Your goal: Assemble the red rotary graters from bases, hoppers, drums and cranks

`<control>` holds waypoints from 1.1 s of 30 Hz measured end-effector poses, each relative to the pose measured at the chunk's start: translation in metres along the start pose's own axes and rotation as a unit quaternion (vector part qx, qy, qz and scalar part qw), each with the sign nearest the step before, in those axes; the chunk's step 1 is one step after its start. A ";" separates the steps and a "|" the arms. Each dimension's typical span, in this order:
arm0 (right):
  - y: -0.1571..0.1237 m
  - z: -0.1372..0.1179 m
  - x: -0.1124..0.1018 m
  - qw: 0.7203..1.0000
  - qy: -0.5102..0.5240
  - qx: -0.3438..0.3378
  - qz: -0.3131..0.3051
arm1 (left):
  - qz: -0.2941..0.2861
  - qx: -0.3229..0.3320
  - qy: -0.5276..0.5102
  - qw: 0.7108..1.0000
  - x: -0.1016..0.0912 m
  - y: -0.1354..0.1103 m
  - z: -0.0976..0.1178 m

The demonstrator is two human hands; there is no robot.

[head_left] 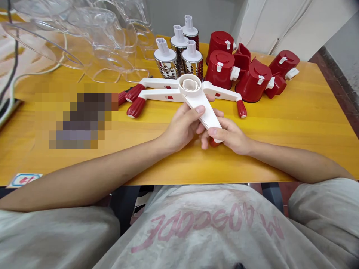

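Observation:
Both hands hold one white crank handle [199, 101] with a round hub at its far end and a red knob at its near end. My left hand [181, 127] is closed around the middle of its arm, thumb on top. My right hand [228, 135] is closed on the near end, covering most of the red knob. The handle is lifted just above the yellow wooden table [174, 164]. Under its hub lie more white crank handles with red knobs: two [151, 95] pointing left, one [227, 96] pointing right.
Behind the handles stand several metal grater drums [179, 56] with white caps. Several red plastic bodies [246, 69] cluster at the back right. Clear plastic parts [92, 37] pile at the back left. A blurred patch [81, 117] and a sticker [24, 180] lie at left.

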State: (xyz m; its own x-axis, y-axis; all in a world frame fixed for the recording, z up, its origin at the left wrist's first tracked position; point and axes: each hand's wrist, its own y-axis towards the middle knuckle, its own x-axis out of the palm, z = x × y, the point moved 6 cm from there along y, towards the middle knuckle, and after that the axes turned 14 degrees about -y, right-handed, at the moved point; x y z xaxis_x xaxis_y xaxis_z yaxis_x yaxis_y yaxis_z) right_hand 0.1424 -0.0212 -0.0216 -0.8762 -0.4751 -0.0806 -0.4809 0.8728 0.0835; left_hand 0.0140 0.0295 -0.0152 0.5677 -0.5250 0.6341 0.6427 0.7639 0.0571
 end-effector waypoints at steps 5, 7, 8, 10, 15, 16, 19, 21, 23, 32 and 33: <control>0.001 -0.002 -0.002 1.000 0.007 0.012 0.004 | -0.001 -0.001 0.022 1.000 0.005 -0.002 0.003; 0.001 -0.005 -0.001 1.000 0.006 0.003 0.006 | 0.001 0.021 0.042 0.999 0.006 -0.003 0.008; 0.001 -0.007 0.000 1.000 0.010 0.002 0.004 | 0.000 0.029 0.052 0.998 0.006 -0.003 0.009; 0.000 -0.008 0.002 1.000 0.025 0.012 -0.003 | -0.003 0.035 0.068 0.997 0.005 -0.003 0.010; 0.000 -0.008 0.002 0.999 0.029 0.020 0.003 | -0.013 0.043 0.080 0.996 0.004 -0.001 0.010; 0.000 -0.007 0.002 1.000 0.021 0.019 0.007 | -0.012 0.043 0.080 0.996 0.003 0.000 0.010; 0.002 -0.002 0.001 1.000 0.004 0.025 0.010 | 0.007 0.051 0.084 0.995 -0.002 0.002 0.005; 0.002 0.001 0.003 0.999 0.025 0.037 -0.004 | 0.021 0.055 0.075 0.995 -0.005 0.003 0.000; 0.001 0.002 0.006 0.997 0.061 0.045 -0.023 | 0.018 0.044 0.056 0.997 -0.007 0.002 -0.007; 0.001 -0.003 0.010 0.990 0.114 0.033 -0.073 | -0.081 0.030 -0.003 0.996 0.001 0.001 -0.012; 0.001 -0.004 0.010 0.990 0.119 0.030 -0.068 | -0.082 0.028 -0.004 0.996 0.002 0.001 -0.012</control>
State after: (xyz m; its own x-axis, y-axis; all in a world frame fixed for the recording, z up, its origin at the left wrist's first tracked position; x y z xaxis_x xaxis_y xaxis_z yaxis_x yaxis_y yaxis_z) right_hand 0.1333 -0.0255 -0.0183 -0.7889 -0.5958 0.1505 -0.5988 0.8003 0.0292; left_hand 0.0215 0.0248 -0.0231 0.4538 -0.6417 0.6183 0.6964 0.6883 0.2032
